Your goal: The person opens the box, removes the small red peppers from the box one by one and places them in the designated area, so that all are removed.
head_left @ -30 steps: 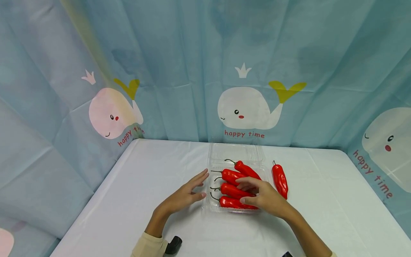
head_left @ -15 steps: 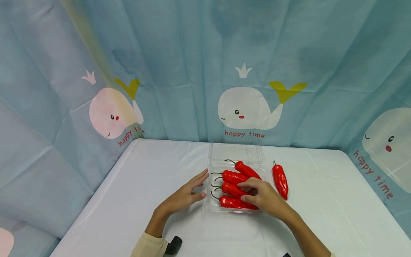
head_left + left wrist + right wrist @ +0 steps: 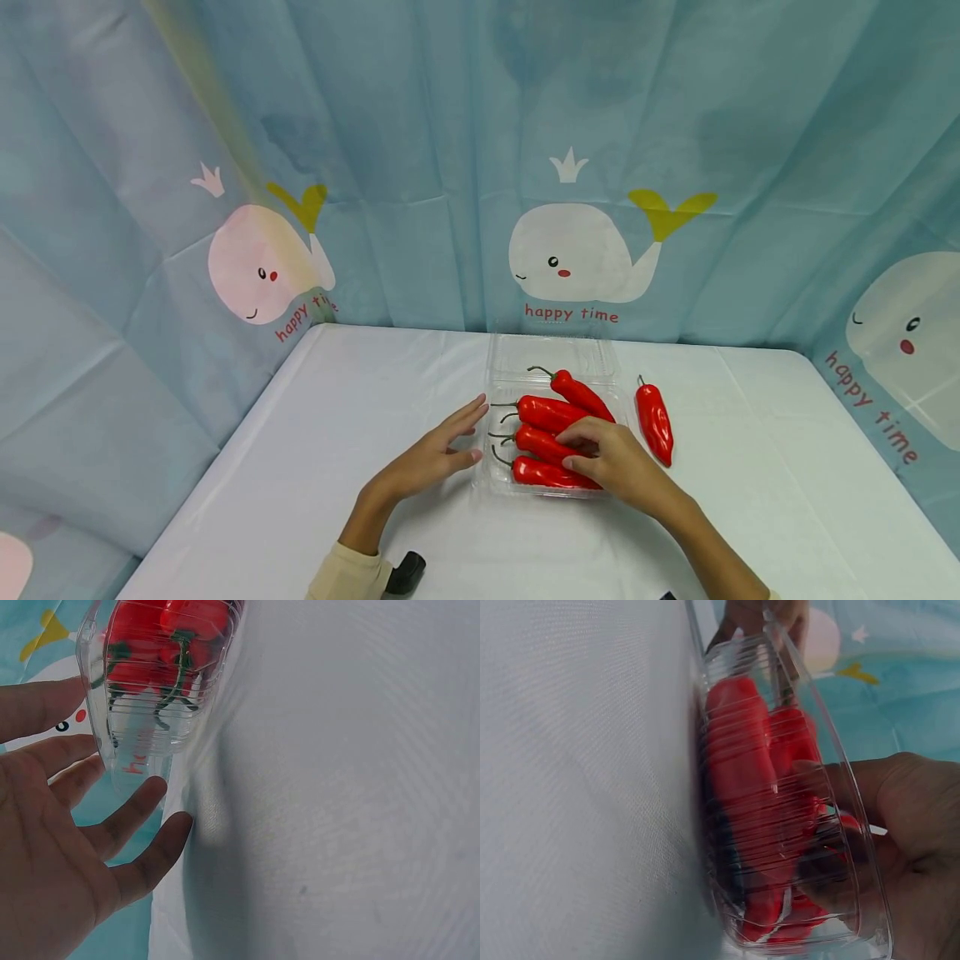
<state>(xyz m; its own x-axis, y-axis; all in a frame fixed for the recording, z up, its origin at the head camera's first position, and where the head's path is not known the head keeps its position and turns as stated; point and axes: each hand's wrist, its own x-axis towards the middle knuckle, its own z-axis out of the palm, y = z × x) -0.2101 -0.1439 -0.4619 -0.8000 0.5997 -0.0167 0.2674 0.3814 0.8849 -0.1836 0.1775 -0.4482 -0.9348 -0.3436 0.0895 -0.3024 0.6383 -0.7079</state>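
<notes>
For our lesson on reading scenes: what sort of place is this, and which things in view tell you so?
Probably a staged tabletop set, not a kitchen: a white-covered table enclosed by blue whale-print curtains, with a clear plastic box of red chillies between the left hand and right hand.

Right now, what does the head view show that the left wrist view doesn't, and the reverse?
Only the head view shows the right hand on the peppers, and a loose pepper lying right of the tray. Only the left wrist view shows the tray's ribbed wall from table level. Both show the left hand, fingers straight, beside the tray.
</notes>
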